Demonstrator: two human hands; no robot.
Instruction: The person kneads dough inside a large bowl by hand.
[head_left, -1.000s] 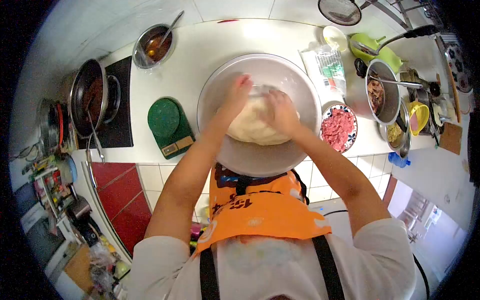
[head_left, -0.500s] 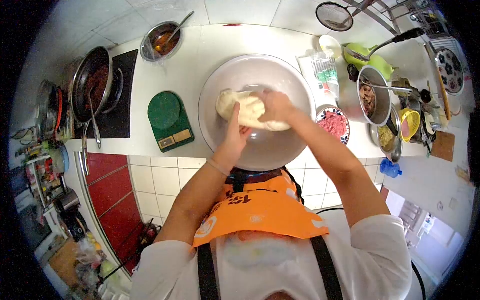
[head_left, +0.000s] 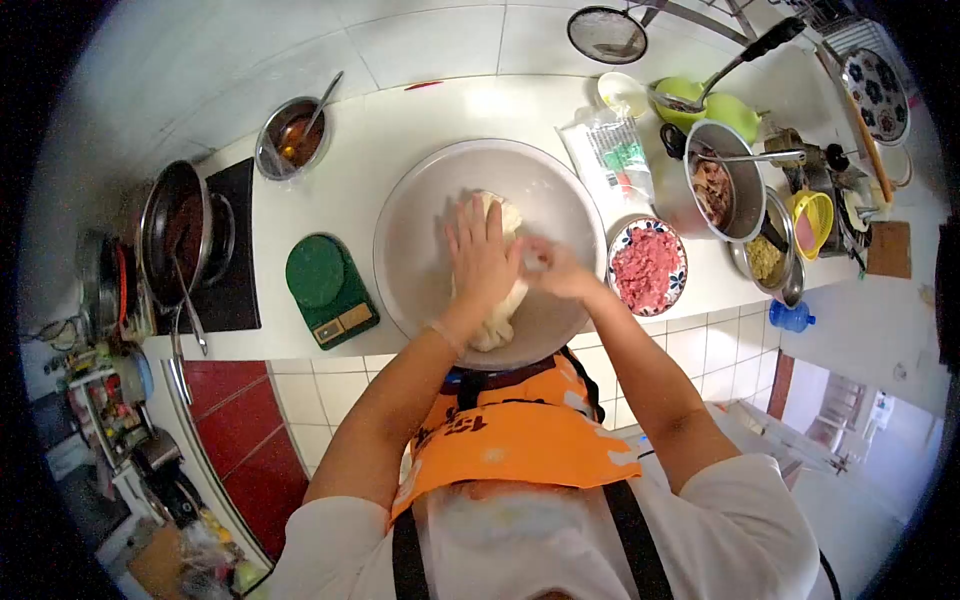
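A pale lump of dough [head_left: 494, 332] lies stretched front to back in a wide, light-coloured basin [head_left: 412, 290]. My left hand [head_left: 482, 260] rests palm down across its middle, fingers extended and slightly apart, covering much of it. Close against the dough's right side is my right hand [head_left: 560, 272], its fingers curled inward and somewhat blurred. Whether a bit of dough is inside those fingers is hidden.
Left of the basin sit a green kitchen scale [head_left: 330, 285] and a pan [head_left: 178, 225] on a black hob. To the right are a plate of minced meat [head_left: 648, 266], a plastic bag [head_left: 608, 160] and a deep pot [head_left: 748, 215]. A sauce bowl [head_left: 292, 140] stands behind.
The dough has turned from lying crosswise to lying front to back. My left hand has moved from its side onto its top, and my right hand has come down to its right side.
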